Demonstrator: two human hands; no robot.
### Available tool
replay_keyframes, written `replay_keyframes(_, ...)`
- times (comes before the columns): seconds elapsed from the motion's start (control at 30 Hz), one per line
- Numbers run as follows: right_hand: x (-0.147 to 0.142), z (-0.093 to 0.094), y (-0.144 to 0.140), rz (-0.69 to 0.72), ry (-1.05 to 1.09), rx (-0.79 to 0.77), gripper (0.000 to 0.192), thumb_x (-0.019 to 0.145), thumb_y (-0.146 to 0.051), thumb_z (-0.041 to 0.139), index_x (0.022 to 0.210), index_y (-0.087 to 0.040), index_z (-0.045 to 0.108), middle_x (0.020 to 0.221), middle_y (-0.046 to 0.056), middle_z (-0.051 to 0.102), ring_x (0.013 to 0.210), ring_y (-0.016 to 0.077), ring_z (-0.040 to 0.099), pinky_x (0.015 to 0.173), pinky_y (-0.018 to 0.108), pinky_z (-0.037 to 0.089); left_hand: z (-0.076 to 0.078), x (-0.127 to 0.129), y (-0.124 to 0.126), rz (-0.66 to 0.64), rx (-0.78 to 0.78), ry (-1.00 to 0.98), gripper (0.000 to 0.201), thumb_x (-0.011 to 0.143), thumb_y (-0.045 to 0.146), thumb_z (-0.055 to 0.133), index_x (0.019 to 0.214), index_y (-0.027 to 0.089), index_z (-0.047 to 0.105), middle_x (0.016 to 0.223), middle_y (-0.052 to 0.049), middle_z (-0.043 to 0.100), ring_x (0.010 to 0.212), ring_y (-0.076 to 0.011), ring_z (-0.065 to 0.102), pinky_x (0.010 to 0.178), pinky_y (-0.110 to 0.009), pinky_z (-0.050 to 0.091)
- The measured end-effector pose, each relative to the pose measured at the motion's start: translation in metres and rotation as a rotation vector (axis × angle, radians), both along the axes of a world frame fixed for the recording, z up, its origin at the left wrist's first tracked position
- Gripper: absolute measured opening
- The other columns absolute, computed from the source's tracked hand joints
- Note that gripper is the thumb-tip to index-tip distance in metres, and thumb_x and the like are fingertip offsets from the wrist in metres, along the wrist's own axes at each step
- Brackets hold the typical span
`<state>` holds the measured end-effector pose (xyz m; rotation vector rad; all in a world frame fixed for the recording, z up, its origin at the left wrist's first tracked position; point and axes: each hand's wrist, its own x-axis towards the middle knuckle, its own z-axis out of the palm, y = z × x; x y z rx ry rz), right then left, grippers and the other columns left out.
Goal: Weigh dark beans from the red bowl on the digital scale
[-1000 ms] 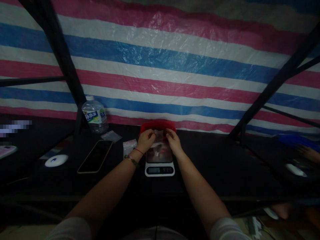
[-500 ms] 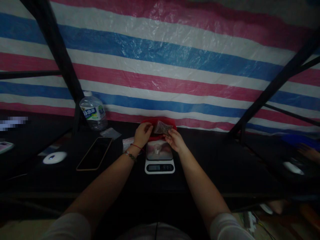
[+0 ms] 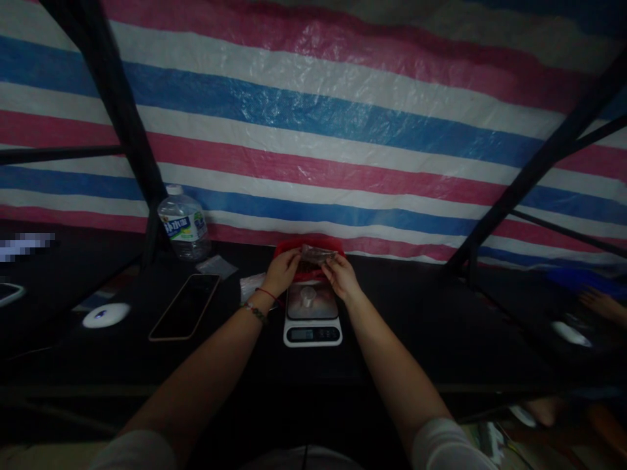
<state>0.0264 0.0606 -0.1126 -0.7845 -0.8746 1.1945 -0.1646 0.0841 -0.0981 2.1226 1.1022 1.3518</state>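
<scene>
Above the far edge of the kitchen scale [image 3: 312,313], just near of a red bowl [image 3: 309,247], both hands pinched a small clear bag [image 3: 317,254]: left hand [image 3: 281,273] at its left end, right hand [image 3: 341,275] at its right. It looked light, limp and slippery (contents dark, unclear), best gripped by its top corners.

Dim overall, brightest on the striped tarp [image 3: 313,130] with faint sheen; desk [image 3: 416,326] nearly black. Soft focus, wide-angle bending toward edges, pixelated patch at far left.
</scene>
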Motion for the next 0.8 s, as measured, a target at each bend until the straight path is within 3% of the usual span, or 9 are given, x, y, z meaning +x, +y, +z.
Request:
replay_keyframes(0.1,0.002,0.008,0.012,-0.043,-0.046,0.030,0.026,0.067,-0.028,0.073,0.089,-0.022,0.061,0.092,-0.002,0.067,0.086,0.0115,0.066,0.086,0.030,0.055,0.003,-0.010,-0.001,0.181,0.157,0.063,0.026,0.088,0.028,0.048,0.100,0.021,0.069,0.125,-0.008,0.061,0.122,-0.0263,0.049,0.108,-0.045,0.034)
replay_keyframes(0.2,0.003,0.017,0.027,-0.035,-0.235,0.028,0.027,0.069,-0.029,0.068,0.095,-0.022,0.064,0.091,0.000,0.069,0.079,0.0117,0.066,0.074,0.028,0.056,0.000,-0.020,0.000,0.412,0.181,0.084,0.022,0.084,0.032,0.054,0.091,0.021,0.072,0.131,-0.009,0.056,0.128,-0.0327,0.042,0.109,-0.053,0.029)
replay_keyframes(0.3,0.000,0.024,0.042,-0.089,-0.453,-0.003,0.026,0.067,-0.027,0.066,0.092,-0.018,0.068,0.080,0.001,0.069,0.064,0.0110,0.063,0.060,0.024,0.053,-0.007,-0.024,0.004,0.335,0.099,0.112,0.033,0.090,0.038,0.045,0.095,0.018,0.071,0.118,-0.013,0.063,0.116,-0.0294,0.052,0.105,-0.048,0.038)
replay_keyframes(0.37,-0.004,0.026,0.051,-0.153,-0.488,-0.005,0.022,0.066,-0.026,0.064,0.086,-0.016,0.069,0.076,0.001,0.069,0.061,0.0114,0.062,0.059,0.024,0.052,-0.013,-0.023,0.007,0.265,0.066,0.107,0.038,0.092,0.038,0.041,0.105,0.015,0.067,0.112,-0.014,0.065,0.111,-0.0259,0.057,0.103,-0.044,0.042)
replay_keyframes(0.53,-0.020,0.026,0.061,-0.190,-0.460,0.083,0.023,0.069,-0.028,0.060,0.085,-0.016,0.071,0.081,0.003,0.072,0.068,0.0145,0.065,0.068,0.027,0.053,-0.021,-0.017,0.012,0.227,0.122,0.056,0.040,0.093,0.032,0.038,0.123,0.012,0.057,0.127,-0.014,0.060,0.120,-0.0234,0.053,0.107,-0.043,0.041)
replay_keyframes(0.67,-0.028,0.026,0.062,-0.189,-0.636,0.174,0.022,0.073,-0.027,0.058,0.085,-0.017,0.073,0.079,0.003,0.072,0.070,0.0163,0.065,0.070,0.029,0.053,-0.023,-0.016,0.012,0.238,0.160,0.042,0.042,0.094,0.030,0.035,0.126,0.011,0.055,0.131,-0.015,0.057,0.125,-0.0238,0.050,0.110,-0.045,0.038)
replay_keyframes(0.8,-0.030,0.033,0.063,-0.277,-0.762,0.214,0.024,0.077,-0.026,0.054,0.087,-0.019,0.074,0.079,0.003,0.072,0.070,0.0173,0.065,0.069,0.031,0.053,-0.025,-0.015,0.013,0.249,0.161,0.048,0.042,0.094,0.029,0.035,0.127,0.011,0.054,0.131,-0.015,0.057,0.125,-0.0248,0.050,0.110,-0.047,0.038)
